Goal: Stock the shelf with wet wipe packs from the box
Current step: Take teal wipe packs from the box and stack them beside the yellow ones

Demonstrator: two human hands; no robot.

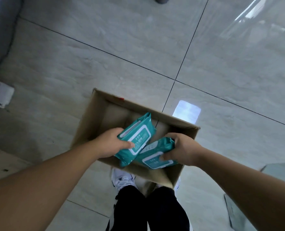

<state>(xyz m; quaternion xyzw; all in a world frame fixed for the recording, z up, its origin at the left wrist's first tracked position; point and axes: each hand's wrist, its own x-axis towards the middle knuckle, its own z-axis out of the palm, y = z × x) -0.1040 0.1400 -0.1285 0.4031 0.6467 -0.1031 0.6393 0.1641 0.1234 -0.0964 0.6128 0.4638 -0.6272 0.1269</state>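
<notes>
An open cardboard box [105, 104] stands on the tiled floor in front of my feet. My left hand [110, 144] grips a teal wet wipe pack [136, 135] with a white label, held above the box's left half. My right hand [181, 149] grips a second teal wet wipe pack [153, 154], which lies partly under the first one. Both packs are tilted. The part of the box floor that I can see is bare cardboard; the packs and my hands hide the near part. No shelf is in view.
Glossy grey floor tiles [138, 47] spread all around the box. A white unit [0, 94] sits at the left edge, with grey fabric [3, 30] above it. Glass panel edges [238, 210] show at the lower right. My white shoes [121, 179] and black trousers are just behind the box.
</notes>
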